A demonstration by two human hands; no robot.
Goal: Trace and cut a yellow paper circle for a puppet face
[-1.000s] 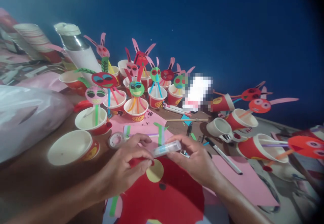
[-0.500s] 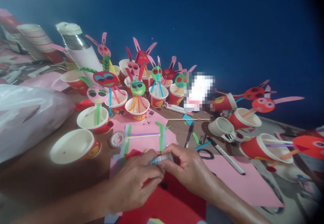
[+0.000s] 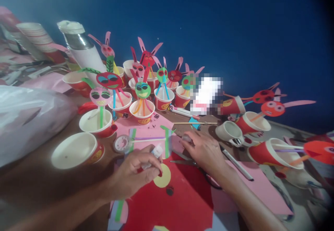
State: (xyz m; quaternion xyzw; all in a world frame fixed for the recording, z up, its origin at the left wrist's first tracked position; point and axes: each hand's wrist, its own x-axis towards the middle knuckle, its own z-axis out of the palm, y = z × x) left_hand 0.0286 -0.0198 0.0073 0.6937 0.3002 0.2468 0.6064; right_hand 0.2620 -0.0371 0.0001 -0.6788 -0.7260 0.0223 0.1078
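Observation:
My left hand (image 3: 137, 170) is closed around a small glue stick (image 3: 156, 151), its white-and-blue end up. A small dark red bit shows at its fingertips. Beneath those fingers lies a yellow paper circle (image 3: 164, 178) on red paper (image 3: 182, 206), with a small black paper piece (image 3: 170, 190) nearby. My right hand (image 3: 206, 151), further right, pinches a small translucent cap (image 3: 186, 138) between thumb and fingers. Scissors (image 3: 181, 161) lie under that hand, partly hidden, their blades pointing left.
Paper cups with coloured paper-face figures (image 3: 142, 91) crowd the back. A tape roll (image 3: 121, 143) sits left of the papers. On the right are a white mug (image 3: 228, 133), a marker (image 3: 237, 163) and pink paper (image 3: 263, 189). A plastic bag (image 3: 33, 119) bulges at left.
My hands have moved apart: the left keeps the glue stick, and the right has gone up and right with the cap. The yellow circle and scissors blades are now visible.

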